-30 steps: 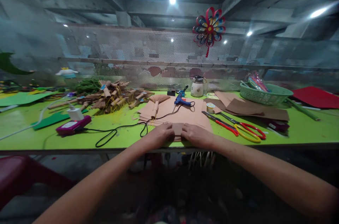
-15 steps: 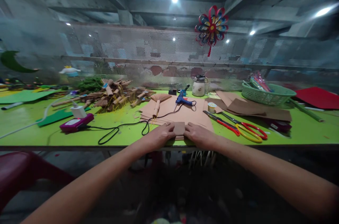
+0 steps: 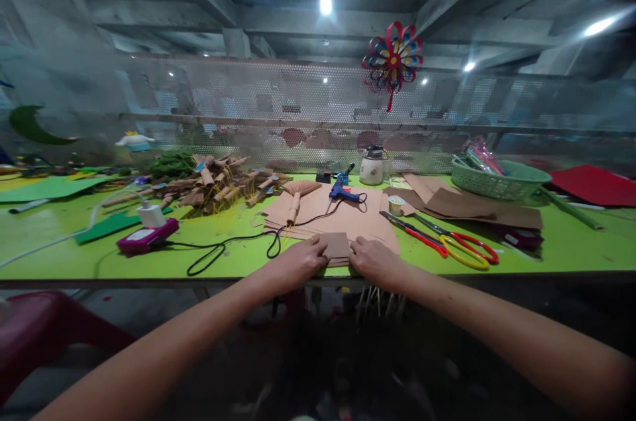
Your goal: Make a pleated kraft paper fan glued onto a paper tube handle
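A small folded piece of brown paper lies at the table's front edge, its layers showing along the near side. My left hand is closed on its left edge, fingers and thumb pressed together. On the right edge, my right hand pinches it in the same way. Larger sheets of brown paper lie flat just beyond. On those sheets rest a pleated paper fan with a rolled handle and a blue glue gun.
Red-handled scissors and yellow-handled scissors lie to the right, near a small round tub. A purple power strip trails a black cord on the left. A pile of rolled paper pieces, a jug and a green basket stand behind.
My right hand has shifted slightly right, so more of the folded paper shows between the hands. Both hands still grip it. The camera view has moved a little.
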{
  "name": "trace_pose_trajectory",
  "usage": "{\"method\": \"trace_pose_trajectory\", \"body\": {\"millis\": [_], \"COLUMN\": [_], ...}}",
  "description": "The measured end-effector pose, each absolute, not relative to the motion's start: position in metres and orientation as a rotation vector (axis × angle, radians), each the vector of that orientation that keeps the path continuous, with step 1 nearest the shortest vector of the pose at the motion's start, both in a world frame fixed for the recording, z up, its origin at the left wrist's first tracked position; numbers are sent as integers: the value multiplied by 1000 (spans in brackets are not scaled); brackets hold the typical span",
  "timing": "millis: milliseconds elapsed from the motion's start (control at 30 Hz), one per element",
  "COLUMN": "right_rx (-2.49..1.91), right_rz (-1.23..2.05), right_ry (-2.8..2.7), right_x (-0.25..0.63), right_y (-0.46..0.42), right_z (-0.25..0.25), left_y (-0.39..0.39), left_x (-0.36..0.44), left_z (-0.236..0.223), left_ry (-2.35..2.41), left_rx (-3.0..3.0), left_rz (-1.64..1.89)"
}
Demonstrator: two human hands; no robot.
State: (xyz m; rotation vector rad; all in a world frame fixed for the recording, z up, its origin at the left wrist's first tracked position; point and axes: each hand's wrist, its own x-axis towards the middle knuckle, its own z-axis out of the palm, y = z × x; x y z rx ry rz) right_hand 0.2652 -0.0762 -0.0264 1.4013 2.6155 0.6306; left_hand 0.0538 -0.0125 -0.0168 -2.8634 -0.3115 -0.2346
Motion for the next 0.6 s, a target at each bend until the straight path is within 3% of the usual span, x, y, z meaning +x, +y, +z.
{"method": "trace_pose_trajectory", "body": {"millis": [233,433,600], "right_rx": [1409,1506,1391], "right_rz": [608,796,627], "right_ry": [2594,2662,2836], "right_x": [267,259,245], "right_y": [-80,-100,-98], "right_z": [-27,-12,-27], "left_y": [-20,-23,-19], "left_x": [58,59,61], "left_z": [-17,-20,-26], "left_ry": [-320,-367,-366], "left_rx": [-2824,-2838,-2821], "left_rz": [-196,-230,-231]}}
